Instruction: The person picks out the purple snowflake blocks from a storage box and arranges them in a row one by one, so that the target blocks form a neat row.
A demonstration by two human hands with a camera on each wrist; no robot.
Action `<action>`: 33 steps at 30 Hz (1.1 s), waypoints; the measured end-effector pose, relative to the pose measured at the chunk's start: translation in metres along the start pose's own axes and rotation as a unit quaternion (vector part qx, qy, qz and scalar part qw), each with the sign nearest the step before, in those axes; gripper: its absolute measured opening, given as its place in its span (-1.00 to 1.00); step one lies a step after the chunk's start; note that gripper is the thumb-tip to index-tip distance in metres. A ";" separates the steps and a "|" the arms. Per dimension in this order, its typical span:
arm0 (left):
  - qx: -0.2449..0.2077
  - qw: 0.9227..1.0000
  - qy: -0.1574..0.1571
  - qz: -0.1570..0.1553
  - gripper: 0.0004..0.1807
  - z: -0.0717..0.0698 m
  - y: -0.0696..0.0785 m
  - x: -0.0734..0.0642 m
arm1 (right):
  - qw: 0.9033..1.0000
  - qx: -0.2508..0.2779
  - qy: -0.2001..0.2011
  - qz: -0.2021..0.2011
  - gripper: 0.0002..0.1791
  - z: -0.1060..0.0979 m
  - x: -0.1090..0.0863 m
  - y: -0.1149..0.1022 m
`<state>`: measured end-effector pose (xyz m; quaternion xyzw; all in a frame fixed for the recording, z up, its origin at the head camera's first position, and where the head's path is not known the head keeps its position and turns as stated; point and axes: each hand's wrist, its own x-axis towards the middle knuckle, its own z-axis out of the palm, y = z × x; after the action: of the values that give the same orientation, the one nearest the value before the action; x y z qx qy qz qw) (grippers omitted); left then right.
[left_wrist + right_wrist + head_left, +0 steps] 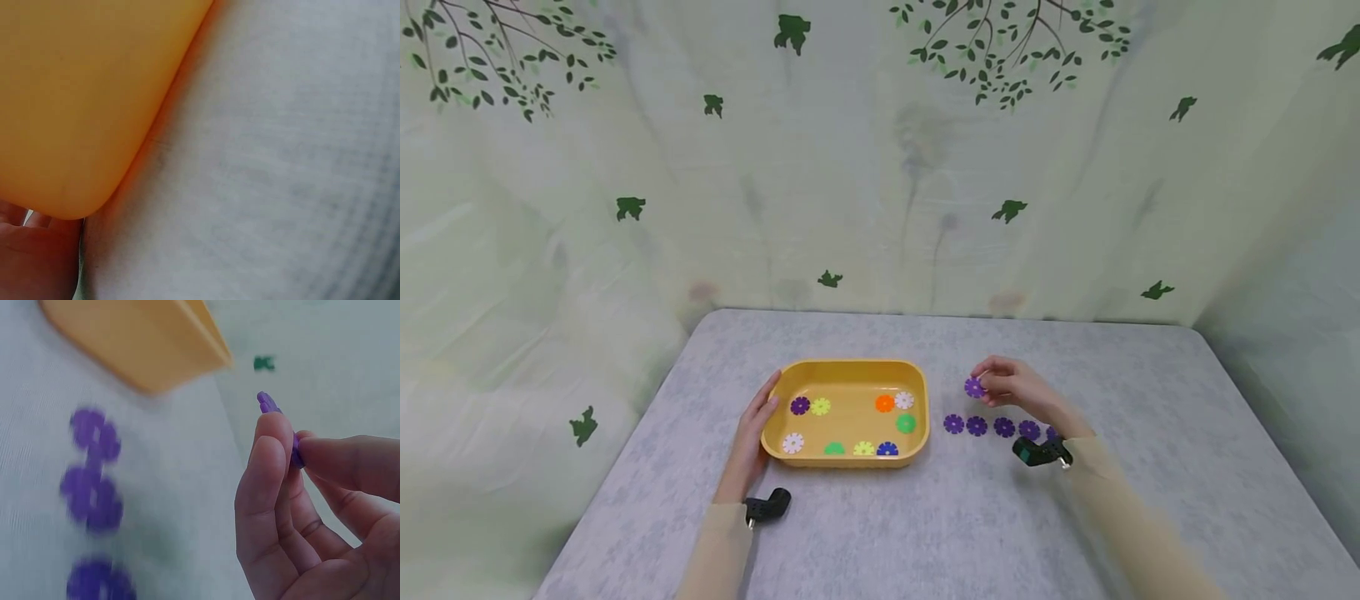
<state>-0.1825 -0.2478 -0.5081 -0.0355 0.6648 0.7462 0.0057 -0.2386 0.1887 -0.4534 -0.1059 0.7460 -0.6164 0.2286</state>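
My right hand (1018, 390) pinches a purple notched plastic disc (974, 387) between thumb and fingertips, raised above the table. In the right wrist view the held disc (296, 452) shows edge-on, partly covered by the fingers. Below that hand lies a row of several purple discs (977, 426), its right end hidden behind the wrist. My left hand (752, 429) holds the left side of a yellow tray (850, 460), its thumb at the rim. In the left wrist view, the tray's wall (81, 112) covers most of the fingers.
Inside the tray lie several loose discs, including an orange disc (884, 403), a green disc (906, 423), a white disc (793, 442) and a dark purple disc (800, 406). A patterned curtain (865, 167) hangs behind the grey table (865, 533).
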 end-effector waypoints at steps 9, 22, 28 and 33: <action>-0.008 1.000 0.000 -0.001 -0.45 0.001 -0.001 0.000 | 0.998 -0.006 0.065 0.022 -0.63 -0.072 -0.068 0.045; -0.008 1.000 -0.006 0.005 -0.45 -0.001 0.000 -0.001 | 0.992 -0.044 0.106 0.050 -0.59 -0.113 -0.131 0.079; -0.006 1.000 -0.003 0.007 -0.45 0.000 -0.001 0.000 | 0.982 -0.119 0.129 0.068 -0.66 -0.106 -0.132 0.076; -0.008 1.000 -0.007 0.008 -0.45 -0.001 0.000 0.000 | 0.975 -0.150 0.146 0.075 -0.64 -0.099 -0.125 0.067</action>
<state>-0.1825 -0.2483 -0.5084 -0.0250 0.6589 0.7518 0.0039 -0.1675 0.3448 -0.4786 0.0083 0.8609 -0.4878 0.1442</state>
